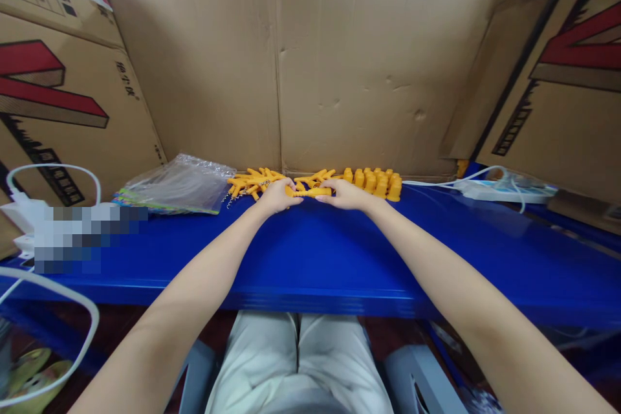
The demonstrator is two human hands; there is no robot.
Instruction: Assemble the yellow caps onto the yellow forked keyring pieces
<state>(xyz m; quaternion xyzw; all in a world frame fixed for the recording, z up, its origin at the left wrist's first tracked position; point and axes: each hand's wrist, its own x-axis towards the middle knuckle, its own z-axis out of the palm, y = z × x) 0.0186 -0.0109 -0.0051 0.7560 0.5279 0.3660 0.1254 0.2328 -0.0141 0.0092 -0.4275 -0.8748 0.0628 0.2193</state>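
Both of my arms reach forward over a blue table [315, 252]. My left hand [277, 196] and my right hand [345, 195] pinch the two ends of one small yellow plastic piece [310, 192], held level just above the tabletop. Behind my left hand lies a loose heap of yellow branched pieces with small metal chains [250, 182]. Behind my right hand stand several yellow cap-shaped pieces [373, 181] in a tight cluster against the cardboard.
A stack of clear plastic bags [177, 186] lies left of the heap. Cardboard sheets [339, 71] wall the table at the back and sides. A white power strip with cables [499, 191] sits at the right; white chargers and cables [29, 213] at the left.
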